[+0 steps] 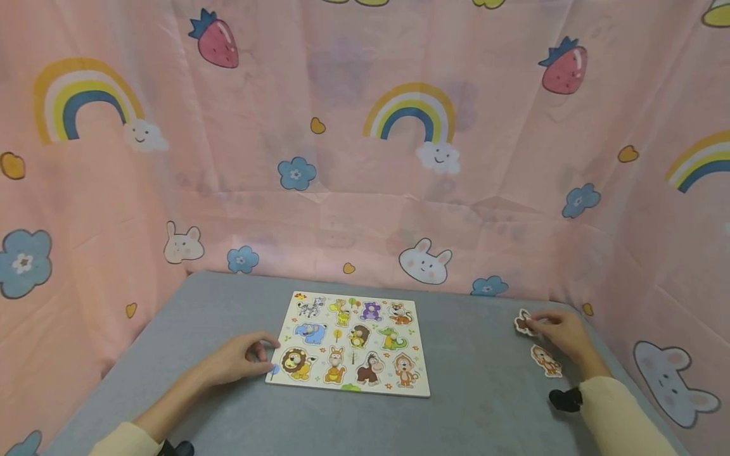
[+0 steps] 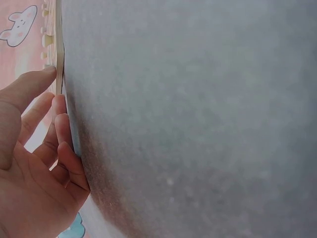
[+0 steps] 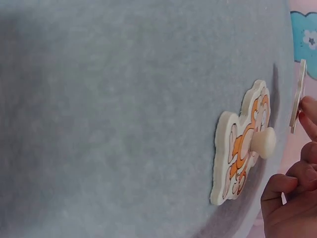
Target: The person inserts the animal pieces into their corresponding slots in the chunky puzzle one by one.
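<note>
A wooden animal knob puzzle board [image 1: 319, 387] lies on the table. My left hand [image 1: 242, 360] rests at its left edge, relaxed, with the thumb and a fingertip touching the edge [image 2: 59, 54] in the left wrist view. At the table's right side, my right hand [image 1: 561, 332] pinches a brown-and-white puzzle piece [image 1: 521, 323]. That piece [image 3: 298, 96] shows edge-on in the right wrist view, above the tabletop, its picture turned away. Just nearer to me lies an orange monkey puzzle piece [image 1: 546, 361], picture up, its pale knob [image 3: 264, 143] standing out.
Grey cloth covers the table [image 1: 467, 380]. A pink printed curtain [image 1: 353, 209] encloses the back and both sides. The right hand is close to the table's right edge. Dark straps [image 1: 566, 400] circle the wrists by the cream sleeves [image 1: 621, 415].
</note>
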Demonstrator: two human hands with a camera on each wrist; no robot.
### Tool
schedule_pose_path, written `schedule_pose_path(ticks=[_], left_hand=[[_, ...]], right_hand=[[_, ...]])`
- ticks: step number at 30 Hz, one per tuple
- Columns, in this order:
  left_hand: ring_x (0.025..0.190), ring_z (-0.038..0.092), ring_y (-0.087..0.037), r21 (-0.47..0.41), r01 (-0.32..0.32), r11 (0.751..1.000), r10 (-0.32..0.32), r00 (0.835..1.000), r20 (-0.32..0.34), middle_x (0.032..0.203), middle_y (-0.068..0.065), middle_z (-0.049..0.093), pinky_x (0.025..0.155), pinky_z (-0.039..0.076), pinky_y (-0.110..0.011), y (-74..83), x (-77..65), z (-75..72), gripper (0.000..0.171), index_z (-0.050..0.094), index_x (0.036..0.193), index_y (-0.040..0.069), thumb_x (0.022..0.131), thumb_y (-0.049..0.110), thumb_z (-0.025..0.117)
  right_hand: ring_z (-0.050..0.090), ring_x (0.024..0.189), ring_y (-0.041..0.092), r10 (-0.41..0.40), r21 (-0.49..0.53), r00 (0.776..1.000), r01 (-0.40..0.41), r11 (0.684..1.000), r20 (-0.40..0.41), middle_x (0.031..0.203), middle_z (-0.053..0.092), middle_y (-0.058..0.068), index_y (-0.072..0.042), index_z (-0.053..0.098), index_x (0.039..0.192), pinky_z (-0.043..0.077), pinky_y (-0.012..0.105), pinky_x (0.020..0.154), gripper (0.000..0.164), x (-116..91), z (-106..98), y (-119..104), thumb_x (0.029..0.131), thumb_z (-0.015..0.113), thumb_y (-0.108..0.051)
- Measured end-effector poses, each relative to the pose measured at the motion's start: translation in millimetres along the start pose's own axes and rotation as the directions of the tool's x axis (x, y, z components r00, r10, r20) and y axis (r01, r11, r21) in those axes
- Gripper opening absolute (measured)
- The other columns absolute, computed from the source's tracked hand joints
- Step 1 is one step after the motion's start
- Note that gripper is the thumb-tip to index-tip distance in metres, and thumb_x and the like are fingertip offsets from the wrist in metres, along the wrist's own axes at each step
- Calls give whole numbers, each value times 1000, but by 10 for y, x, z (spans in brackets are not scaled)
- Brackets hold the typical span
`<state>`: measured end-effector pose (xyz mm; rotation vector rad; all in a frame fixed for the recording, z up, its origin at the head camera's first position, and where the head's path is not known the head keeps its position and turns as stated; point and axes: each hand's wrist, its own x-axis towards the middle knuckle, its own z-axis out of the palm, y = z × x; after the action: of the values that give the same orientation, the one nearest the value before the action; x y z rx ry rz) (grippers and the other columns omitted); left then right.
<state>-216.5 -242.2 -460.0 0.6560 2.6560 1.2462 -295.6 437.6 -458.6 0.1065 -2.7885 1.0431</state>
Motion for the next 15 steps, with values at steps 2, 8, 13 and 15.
schedule_pose_path(ticks=[2, 8, 13, 15], left_hand=[[60, 48, -10, -1, -2, 1000, 2, 1000, 0, 83, 1, 57, 56, 40, -25, -6, 2, -1, 37, 65, 120, 5, 88, 16, 81], [60, 49, -9, 5, -18, 1000, 18, 1000, -4, 83, 1, 57, 56, 41, -25, -13, 1, -4, 37, 65, 119, 4, 88, 15, 80], [60, 48, -9, 13, -14, 1000, 14, 1000, -6, 83, 1, 57, 56, 40, -25, -9, -1, -1, 37, 65, 119, 5, 87, 15, 80], [60, 48, -9, 14, -11, 1000, 11, 1000, -7, 83, 1, 57, 56, 40, -25, -6, 2, 2, 37, 65, 119, 5, 87, 15, 80]], right_hand=[[57, 81, 20, 2, -5, 1000, -2, 1000, 8, 90, 71, 9, 4, 73, 111, 46, 34, 65, 39, -14, -10, -46, 98, 71, -32], [52, 71, 20, -21, -14, 999, 22, 1000, 39, 83, 68, 8, 2, 73, 114, 43, 34, 62, 42, -28, -2, -185, 97, 71, -37], [40, 54, 16, -26, 45, 999, 24, 999, 47, 66, 54, 5, 1, 73, 114, 40, 33, 52, 41, -11, 45, -250, 97, 71, -36], [37, 52, 14, -37, 62, 999, 35, 997, 37, 61, 46, 2, 2, 73, 112, 38, 32, 50, 39, -10, 66, -270, 97, 72, -35]])
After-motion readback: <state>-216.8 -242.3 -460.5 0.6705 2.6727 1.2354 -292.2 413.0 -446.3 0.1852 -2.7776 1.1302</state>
